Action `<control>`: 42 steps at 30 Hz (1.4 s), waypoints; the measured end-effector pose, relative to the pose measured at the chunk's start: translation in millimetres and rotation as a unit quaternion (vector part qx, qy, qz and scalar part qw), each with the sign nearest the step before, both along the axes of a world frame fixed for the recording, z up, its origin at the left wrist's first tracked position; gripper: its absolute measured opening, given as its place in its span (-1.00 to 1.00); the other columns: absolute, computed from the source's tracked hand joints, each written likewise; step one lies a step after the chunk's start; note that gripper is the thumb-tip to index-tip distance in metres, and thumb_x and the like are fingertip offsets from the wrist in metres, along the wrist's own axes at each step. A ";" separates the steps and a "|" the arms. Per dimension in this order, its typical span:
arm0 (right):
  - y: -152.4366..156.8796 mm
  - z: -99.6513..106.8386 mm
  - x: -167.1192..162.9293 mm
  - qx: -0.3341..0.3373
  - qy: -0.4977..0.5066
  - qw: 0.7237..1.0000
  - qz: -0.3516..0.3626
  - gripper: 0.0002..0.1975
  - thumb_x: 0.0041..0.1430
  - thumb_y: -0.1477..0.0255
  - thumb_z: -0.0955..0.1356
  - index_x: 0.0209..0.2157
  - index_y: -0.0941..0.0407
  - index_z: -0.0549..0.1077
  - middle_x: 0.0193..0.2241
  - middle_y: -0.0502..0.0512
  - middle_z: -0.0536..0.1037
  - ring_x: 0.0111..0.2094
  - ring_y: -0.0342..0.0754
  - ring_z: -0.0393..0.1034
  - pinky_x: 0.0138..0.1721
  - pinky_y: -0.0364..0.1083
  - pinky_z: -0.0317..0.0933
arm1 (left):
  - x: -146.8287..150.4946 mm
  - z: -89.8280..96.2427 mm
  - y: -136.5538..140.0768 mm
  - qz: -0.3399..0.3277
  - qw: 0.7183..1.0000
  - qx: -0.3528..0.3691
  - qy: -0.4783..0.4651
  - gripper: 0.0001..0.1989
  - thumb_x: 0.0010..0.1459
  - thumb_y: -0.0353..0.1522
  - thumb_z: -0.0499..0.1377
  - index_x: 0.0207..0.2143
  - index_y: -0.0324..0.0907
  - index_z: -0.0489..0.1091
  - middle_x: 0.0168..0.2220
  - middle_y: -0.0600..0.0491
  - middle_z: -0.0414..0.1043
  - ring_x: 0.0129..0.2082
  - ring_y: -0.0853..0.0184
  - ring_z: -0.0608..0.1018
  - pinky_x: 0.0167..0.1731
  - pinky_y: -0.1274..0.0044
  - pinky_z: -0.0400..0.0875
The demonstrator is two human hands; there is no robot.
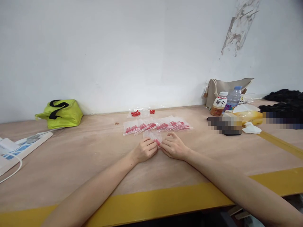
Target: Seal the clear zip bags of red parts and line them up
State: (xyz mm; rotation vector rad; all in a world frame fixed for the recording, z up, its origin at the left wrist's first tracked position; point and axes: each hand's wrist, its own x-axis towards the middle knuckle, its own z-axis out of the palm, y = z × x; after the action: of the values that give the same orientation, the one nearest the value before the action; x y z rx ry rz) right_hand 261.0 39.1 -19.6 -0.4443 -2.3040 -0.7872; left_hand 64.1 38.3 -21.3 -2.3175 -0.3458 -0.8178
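Note:
A small clear plastic bag [152, 135] with red pieces in it lies on the table between my hands. My left hand [145, 149] has its fingers closed on the bag's near left side. On the right side, my right hand [174, 146] pinches the bag near the red pieces, its index finger bent up. Just beyond is an overlapping row of similar clear bags [163, 125], each with red pieces inside. Behind that row, near the wall, lie more red pieces [135, 113] on clear plastic. What exactly the red pieces are is too small to tell.
A lime-green bag [65, 115] sits at the left, beyond a white power strip [33, 143] with a cable. At the right stand a drink bottle [218, 104], a water bottle [234, 96], a beige bag [222, 85] and a yellow tissue pack [251, 116]. Yellow tape [165, 201] edges the table.

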 end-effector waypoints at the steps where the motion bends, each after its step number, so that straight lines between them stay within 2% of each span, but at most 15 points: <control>1: 0.2 -0.4 0.9 -0.006 0.000 1.000 -0.002 -0.78 0.14 0.56 0.15 -0.50 0.16 0.33 -0.61 -0.06 0.32 -0.53 -0.24 0.09 -0.16 -0.07 -0.07 | -1.1 0.6 -0.5 0.001 1.000 0.007 0.005 -0.88 0.11 -0.49 0.04 -0.45 -0.23 0.34 -0.43 0.05 0.42 -0.38 0.39 0.46 -0.33 0.48 0.34; 9: 3.6 -3.9 6.7 -0.047 -0.005 0.999 -0.023 -0.79 0.12 0.57 0.14 -0.43 0.13 0.36 -0.57 -0.04 0.37 -0.48 -0.22 0.14 -0.10 -0.04 -0.11 | -25.6 17.6 -14.4 0.011 0.996 0.053 0.066 -0.89 0.10 -0.54 0.03 -0.37 -0.30 0.34 -0.43 -0.02 0.43 -0.40 0.35 0.46 -0.34 0.47 0.37; 16: 1.6 -2.5 5.6 -0.054 0.007 0.998 -0.014 -0.78 0.15 0.55 0.14 -0.47 0.14 0.34 -0.59 -0.05 0.37 -0.52 -0.23 0.14 -0.10 -0.04 -0.10 | -44.9 18.3 -26.0 0.062 0.996 0.017 0.061 -0.85 0.14 -0.53 -0.02 -0.38 -0.27 0.32 -0.51 0.01 0.39 -0.51 0.39 0.42 -0.47 0.52 0.31; 19: 0.7 -1.6 7.5 -0.063 0.018 0.998 -0.013 -0.78 0.17 0.48 0.15 -0.50 0.14 0.32 -0.61 -0.06 0.37 -0.55 -0.24 0.13 -0.09 -0.03 -0.09 | -45.6 11.5 -27.6 0.094 0.995 -0.026 0.035 -0.83 0.15 -0.46 0.01 -0.50 -0.24 0.29 -0.60 0.07 0.33 -0.58 0.42 0.38 -0.52 0.55 0.27; 22: 1.4 -2.8 10.5 -0.082 0.039 0.996 -0.001 -0.80 0.16 0.47 0.16 -0.51 0.14 0.30 -0.61 -0.07 0.40 -0.58 -0.25 0.14 -0.07 -0.01 -0.09 | -42.0 10.5 -32.4 0.107 0.981 -0.161 -0.025 -0.77 0.16 -0.35 0.02 -0.54 -0.22 0.26 -0.61 0.11 0.31 -0.60 0.44 0.39 -0.54 0.58 0.26; 24: 1.4 -4.4 11.6 -0.091 0.058 0.994 0.005 -0.81 0.15 0.49 0.16 -0.51 0.14 0.27 -0.63 -0.09 0.41 -0.62 -0.25 0.12 -0.07 -0.01 -0.06 | -37.3 14.9 -35.6 0.128 0.931 -0.324 -0.110 -0.80 0.15 -0.25 0.02 -0.38 -0.19 0.29 -0.60 0.14 0.33 -0.61 0.44 0.40 -0.56 0.60 0.27; 25: 1.0 -5.2 11.5 -0.093 0.066 0.993 0.009 -0.82 0.15 0.51 0.16 -0.51 0.14 0.26 -0.64 -0.10 0.40 -0.64 -0.26 0.11 -0.08 -0.01 -0.05 | -34.4 17.9 -36.4 0.138 0.883 -0.417 -0.169 -0.76 0.16 -0.21 -0.01 -0.25 -0.17 0.27 -0.59 0.14 0.34 -0.61 0.44 0.42 -0.58 0.60 0.29; 27: -1.1 -6.4 9.8 -0.097 0.075 0.992 0.021 -0.82 0.14 0.55 0.14 -0.51 0.14 0.24 -0.66 -0.11 0.40 -0.66 -0.26 0.09 -0.09 -0.01 -0.03 | -27.6 22.7 -36.0 0.135 0.743 -0.587 -0.291 -0.66 0.18 -0.16 -0.08 -0.06 -0.13 0.14 -0.55 0.13 0.37 -0.61 0.43 0.45 -0.59 0.60 0.33; 29: -4.4 -6.8 6.6 -0.101 0.071 0.992 0.036 -0.81 0.14 0.57 0.13 -0.51 0.14 0.24 -0.67 -0.12 0.39 -0.66 -0.27 0.10 -0.10 -0.03 -0.01 | -20.8 22.9 -34.2 0.105 0.597 -0.699 -0.379 -0.67 0.17 -0.18 -0.06 -0.05 -0.11 0.12 -0.48 0.09 0.42 -0.57 0.42 0.49 -0.56 0.57 0.38; 30: -6.1 -6.6 4.8 -0.104 0.061 0.992 0.046 -0.81 0.15 0.56 0.13 -0.51 0.14 0.25 -0.67 -0.12 0.38 -0.65 -0.27 0.11 -0.11 -0.04 -0.01 | -18.1 20.9 -33.7 0.089 0.542 -0.731 -0.405 -0.70 0.13 -0.21 0.01 -0.10 -0.13 0.17 -0.46 0.07 0.44 -0.55 0.41 0.50 -0.53 0.56 0.39; 31: -7.6 -6.1 3.3 -0.108 0.046 0.991 0.056 -0.81 0.16 0.54 0.14 -0.49 0.14 0.26 -0.66 -0.11 0.38 -0.64 -0.26 0.13 -0.11 -0.05 -0.01 | -16.2 17.9 -33.8 0.077 0.505 -0.750 -0.421 -0.72 0.07 -0.26 0.10 -0.16 -0.16 0.23 -0.45 0.05 0.44 -0.53 0.40 0.51 -0.51 0.55 0.40; 32: -8.7 -5.3 2.3 -0.116 0.028 0.991 0.066 -0.82 0.17 0.49 0.15 -0.47 0.13 0.28 -0.65 -0.10 0.39 -0.61 -0.26 0.16 -0.11 -0.06 0.00 | -15.5 14.5 -34.5 0.068 0.485 -0.757 -0.433 -0.73 0.00 -0.31 0.18 -0.22 -0.18 0.27 -0.45 0.04 0.45 -0.52 0.39 0.51 -0.49 0.55 0.40; 34: -9.3 -3.2 2.4 -0.140 -0.001 0.987 0.079 -0.82 0.17 0.35 0.18 -0.40 0.13 0.31 -0.59 -0.06 0.41 -0.55 -0.24 0.22 -0.13 -0.07 0.01 | -19.2 9.1 -36.2 0.061 0.482 -0.750 -0.448 -0.72 -0.11 -0.37 0.25 -0.29 -0.22 0.32 -0.46 0.03 0.45 -0.52 0.38 0.50 -0.50 0.54 0.40; 38: -4.5 -0.3 10.3 -0.176 0.006 0.983 0.059 -0.77 0.14 0.27 0.20 -0.37 0.15 0.34 -0.56 -0.01 0.43 -0.50 -0.20 0.25 -0.16 -0.06 0.02 | -51.0 18.6 -24.8 0.089 0.530 -0.695 -0.477 -0.70 -0.11 -0.36 0.23 -0.25 -0.20 0.33 -0.46 0.08 0.43 -0.56 0.41 0.47 -0.56 0.58 0.36; 42: 1.5 -0.3 17.0 -0.177 0.026 0.984 0.022 -0.80 0.16 0.39 0.18 -0.45 0.15 0.35 -0.59 -0.02 0.42 -0.52 -0.20 0.23 -0.17 -0.06 0.01 | -100.4 44.0 19.3 0.163 0.561 -0.602 -0.544 -0.67 -0.07 -0.44 0.18 -0.18 -0.17 0.27 -0.42 0.10 0.37 -0.59 0.48 0.43 -0.57 0.63 0.33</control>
State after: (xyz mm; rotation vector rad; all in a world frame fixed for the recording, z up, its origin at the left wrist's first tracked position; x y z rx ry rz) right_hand 278.0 40.7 -19.9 -0.5606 -2.3993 -0.3374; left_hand -36.3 57.6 22.6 -2.0992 -2.4452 -2.2001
